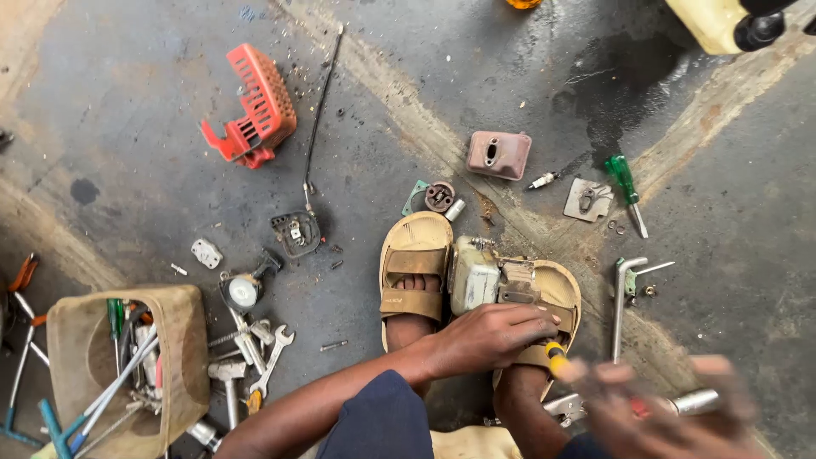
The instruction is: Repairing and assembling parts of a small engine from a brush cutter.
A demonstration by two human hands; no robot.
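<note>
Below, going left to right:

Tool box: a tan container (183,340) at lower left holds screwdrivers and rods; loose wrenches (270,361) lie just beside it.

Red cover: a red slatted plastic housing (255,106) lies upper left, well apart from the hands.

Left hand: the left hand (489,336) lies palm down with fingers curled over the engine block, pressing on it rather than pinching.

Engine block: the small grey-white engine block (476,276) sits between the two sandalled feet (414,272), braced against them.

Right hand: the right hand (659,408) is motion-blurred; it appears closed around a yellow-tipped screwdriver (554,357), though the grip itself is too smeared to be sure.

Step in hand: judging by the pose, the person is steadying the block while bringing the tool to it.

Next move: it would call for seating the tip squarely in a fastener while the left hand keeps the block from rocking.

Right side: a green-handled screwdriver (625,183), a metal plate (588,200) and a bent socket wrench (622,302) lie on the concrete.
</note>
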